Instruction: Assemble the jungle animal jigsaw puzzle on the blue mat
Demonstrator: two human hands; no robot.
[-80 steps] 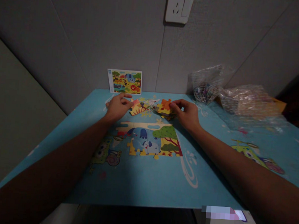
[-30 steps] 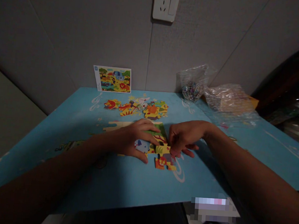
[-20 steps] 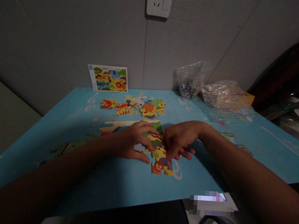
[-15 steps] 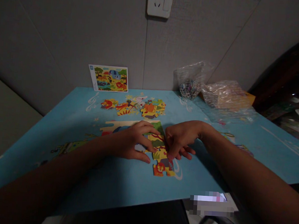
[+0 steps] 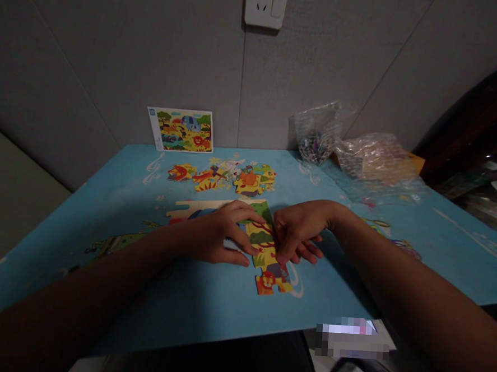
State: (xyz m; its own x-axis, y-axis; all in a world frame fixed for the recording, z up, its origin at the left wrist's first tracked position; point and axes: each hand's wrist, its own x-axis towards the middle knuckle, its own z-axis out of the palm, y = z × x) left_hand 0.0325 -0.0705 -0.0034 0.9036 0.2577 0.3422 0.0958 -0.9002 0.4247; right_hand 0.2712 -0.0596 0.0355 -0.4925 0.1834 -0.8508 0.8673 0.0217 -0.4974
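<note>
A partly joined jigsaw puzzle [image 5: 265, 212] with a green tree and a blue elephant lies mid-table. My left hand [image 5: 224, 232] rests on it, fingers spread and bent, covering much of the elephant part. At the puzzle's near right corner is a puzzle piece [image 5: 266, 282] with a lion's face. It sits against the edge below the tree; whether it is fully locked in cannot be told. My right hand [image 5: 298, 231] is curled, its thumb and finger pinching down at this piece's right side. Loose puzzle pieces [image 5: 249, 180] lie in a heap behind the puzzle.
A picture card [image 5: 184, 130] leans against the wall at the back left. Clear plastic bags [image 5: 316, 139] and crumpled wrap [image 5: 376, 160] stand at the back right. The table [image 5: 207, 312] has a blue printed cover. A socket [image 5: 266, 4] is on the wall above.
Both hands have come from the loose pieces down to the joined puzzle. The lion piece now sits at its near right corner, and the gap above it has narrowed over the last second.
</note>
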